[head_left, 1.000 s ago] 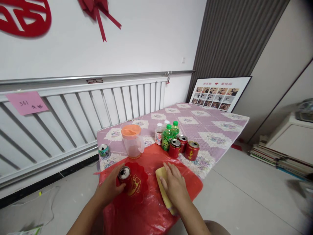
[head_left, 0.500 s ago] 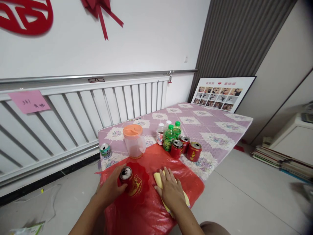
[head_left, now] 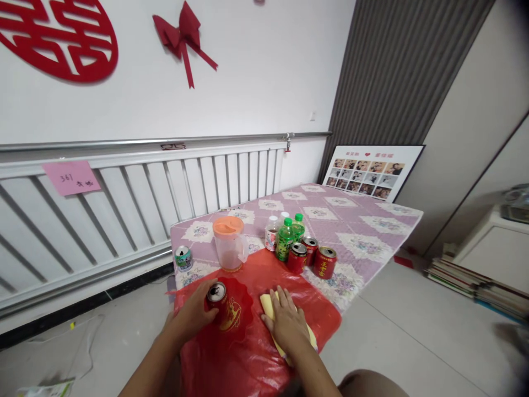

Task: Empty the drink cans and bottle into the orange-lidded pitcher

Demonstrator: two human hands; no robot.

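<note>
My left hand (head_left: 195,313) is wrapped round a red can (head_left: 217,300), which stands open-topped on a red scalloped tray (head_left: 243,325). My right hand (head_left: 287,322) lies flat with fingers stretched on a folded yellow cloth (head_left: 268,306). Tray and cloth rest on a red plastic sheet (head_left: 264,273) over the near part of the table. Beyond the tray is a clear pitcher (head_left: 230,251) with an orange lid. Green-capped bottles (head_left: 285,240), a white-capped bottle (head_left: 271,234) and red cans (head_left: 325,263) stand grouped behind my right hand.
A small green-and-white can (head_left: 183,259) stands at the left edge of the flowered table (head_left: 363,242). A white radiator (head_left: 215,179) runs behind it. A photo board (head_left: 372,171) leans at the back right, and stacked books (head_left: 450,278) lie on the floor.
The view has tilted up slightly, so everything sits lower and more of the red wall decorations shows. My hands keep their places on the can and cloth.
</note>
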